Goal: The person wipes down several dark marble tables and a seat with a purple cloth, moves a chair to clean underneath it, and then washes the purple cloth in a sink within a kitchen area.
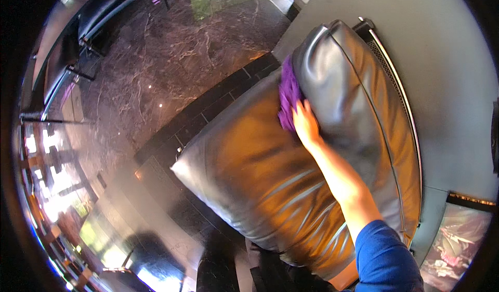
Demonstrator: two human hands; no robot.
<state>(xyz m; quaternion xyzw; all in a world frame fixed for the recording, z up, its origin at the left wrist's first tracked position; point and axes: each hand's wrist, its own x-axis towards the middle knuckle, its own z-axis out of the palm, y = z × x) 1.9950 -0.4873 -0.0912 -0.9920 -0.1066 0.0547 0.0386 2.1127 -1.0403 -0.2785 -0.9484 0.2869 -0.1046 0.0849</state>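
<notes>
My right hand [307,123] reaches in from the lower right, a blue sleeve [386,257] on its upper arm. Its fingers hold a crumpled purple cloth [288,95] against a black leather-like seat. The cloth lies at the crease where the seat cushion [241,147] meets the puffy back cushion [331,77]. Wrinkles run across the near part of the seat, and light glints orange on it. Part of the cloth is hidden by my fingers. My left hand is out of view.
A metal rail [395,81] edges the seat's back, beside a grey wall [448,77]. Dark veined, glossy flooring [156,69] stretches left, with a black tiled strip [218,104] along the seat. Black chairs [105,15] stand at upper left. A floral picture panel [452,241] is at lower right.
</notes>
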